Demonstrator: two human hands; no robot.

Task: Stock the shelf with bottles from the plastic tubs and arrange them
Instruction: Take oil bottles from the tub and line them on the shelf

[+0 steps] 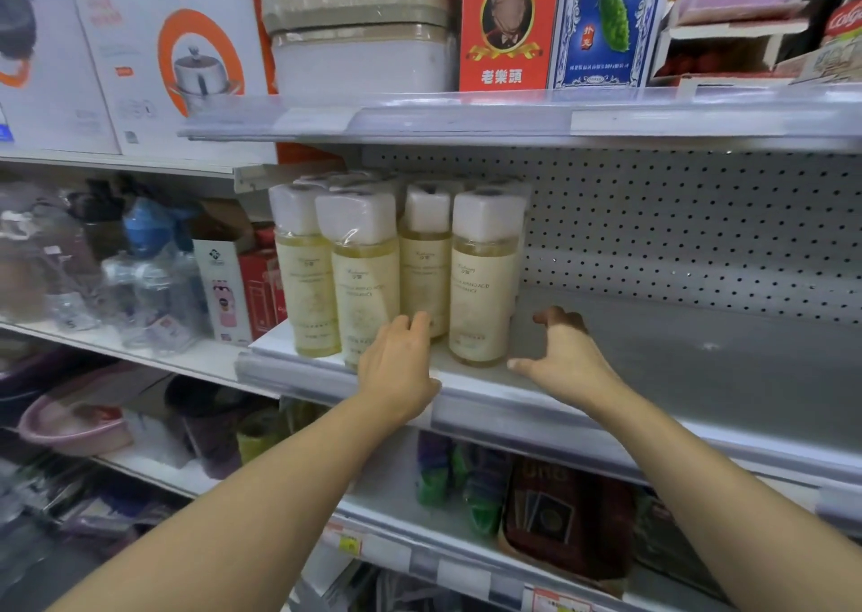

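While the bottles [396, 266] stand bunched at the left end of the shelf [653, 378], we have both hands on the shelf board in front of them. Our left hand [396, 364] lies with fingers straight, the fingertips touching the foot of the second bottle from the left. Our right hand [566, 355] is loosely spread just right of the rightmost bottle, thumb near its base, holding nothing. The tubs are not in view.

The step looks to be squaring up the front row. To do it well we should push low, at the base, since these tall bottles with heavy white caps would likely tip if nudged higher. The right hand can serve as a stop beside the end bottle while the left slides the others level with the shelf's front lip. Right of the bottles the shelf is bare, so we keep the row tight for more stock.
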